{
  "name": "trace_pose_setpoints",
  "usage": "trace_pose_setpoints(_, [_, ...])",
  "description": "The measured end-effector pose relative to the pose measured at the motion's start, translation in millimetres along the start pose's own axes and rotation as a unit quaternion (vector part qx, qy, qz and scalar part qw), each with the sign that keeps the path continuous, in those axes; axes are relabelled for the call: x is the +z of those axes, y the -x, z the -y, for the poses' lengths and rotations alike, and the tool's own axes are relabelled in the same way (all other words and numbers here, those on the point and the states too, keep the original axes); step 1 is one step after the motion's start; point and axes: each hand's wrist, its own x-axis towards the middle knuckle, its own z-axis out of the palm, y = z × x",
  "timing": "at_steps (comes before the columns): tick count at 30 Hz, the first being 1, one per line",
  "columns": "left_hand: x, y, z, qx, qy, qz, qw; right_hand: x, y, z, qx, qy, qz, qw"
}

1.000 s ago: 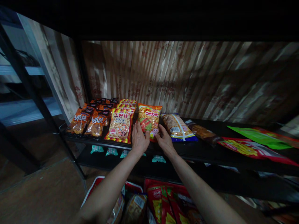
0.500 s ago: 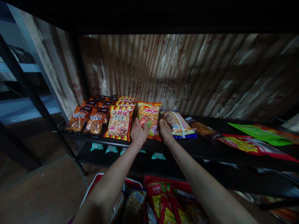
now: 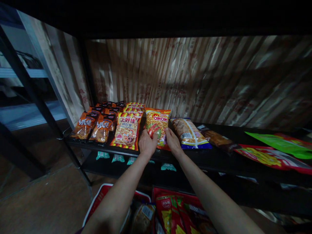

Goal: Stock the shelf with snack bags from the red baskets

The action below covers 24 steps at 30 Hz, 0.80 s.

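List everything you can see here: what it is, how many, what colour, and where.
rack: 1, black, across the view
backing sheet: 1, striped beige-brown, behind the snacks
snack bags: several, orange-black, upper shelf, left end
cracker bags: at least three, red-yellow, right of those
pouch: 1, mainly orange, between the hands
blue-edged bag: 1, brown-blue, right of the pouch
packet: 1, brown, farther right
chip bag: 1, red, right side
flat bag: 1, green, behind the chip bag
small packs: at least five, teal, lower shelf
basket: 1, red with white rim, bottom
floor: 1, brown, lower left
left fingers: one set, bare, pouch's left side
right fingers: one set, bare, pouch's right side
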Motion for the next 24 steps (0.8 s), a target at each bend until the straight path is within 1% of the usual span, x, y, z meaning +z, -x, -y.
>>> trace_pose_setpoints(3, [-2.8,-1,0,0.001,0.021,0.012,1.0,-1,4,7,0.025,0.008,0.0,1.0])
trace_pose_setpoints(8, [-5.7,-3,2,-0.003,0.036,0.037,0.999,-3,6,14,0.036,0.017,0.015,0.999])
trace_pose_setpoints(14, [-3.0,-3,4,0.005,0.028,0.03,0.999,-2,8,14,0.049,0.031,0.014,0.998])
trace_pose_setpoints(16, [-1.1,-2,5,0.015,0.021,0.021,0.999,-3,10,14,0.042,0.032,-0.006,0.999])
trace_pose_setpoints(17, [-0.1,-2,5,0.02,0.02,0.015,0.999,-4,11,16,0.021,0.037,-0.03,0.999])
trace_pose_setpoints(18, [0.8,-1,5,0.025,0.02,0.008,0.999,-6,12,18,-0.014,0.046,-0.059,0.997])
trace_pose_setpoints(20, [2.5,-1,6,0.033,0.022,-0.001,0.999,-10,11,26,-0.11,0.084,-0.117,0.983])
trace_pose_setpoints(21, [3.2,-1,7,0.037,0.023,-0.002,0.999,-12,9,33,-0.158,0.11,-0.13,0.973])
trace_pose_setpoints(22, [3.7,0,7,0.042,0.023,-0.003,0.999,-13,6,41,-0.199,0.137,-0.128,0.962])
trace_pose_setpoints(24, [4.2,-1,7,0.054,0.018,0.0,0.998,-14,-5,58,-0.258,0.188,-0.09,0.943])
